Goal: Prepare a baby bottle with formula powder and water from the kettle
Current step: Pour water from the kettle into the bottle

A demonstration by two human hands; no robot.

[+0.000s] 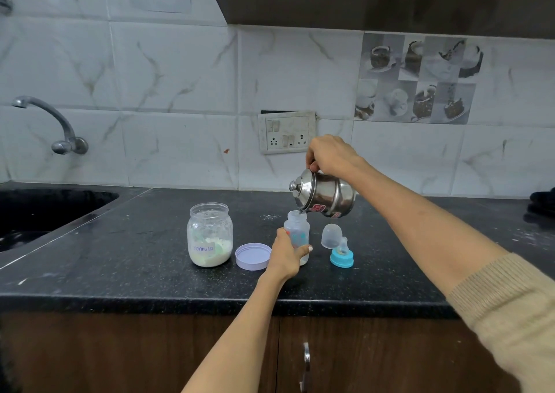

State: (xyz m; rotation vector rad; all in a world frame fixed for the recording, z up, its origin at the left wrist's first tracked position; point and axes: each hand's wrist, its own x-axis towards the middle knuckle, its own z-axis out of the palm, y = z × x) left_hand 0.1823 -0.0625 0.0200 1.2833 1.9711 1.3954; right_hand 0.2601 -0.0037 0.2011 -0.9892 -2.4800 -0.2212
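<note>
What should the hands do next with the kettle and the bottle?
Probably tip the kettle upright soon. The right hand tilts its spout over the open bottle, which the left hand holds steady on the counter.

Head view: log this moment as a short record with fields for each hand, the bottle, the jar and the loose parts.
left hand: grips the clear plastic baby bottle, upright on the black counter
right hand: holds the steel kettle tilted, spout at the bottle mouth
glass formula jar: open, partly filled with powder
lilac lid: beside the jar
blue teat ring, clear cap: right of the bottle
</note>
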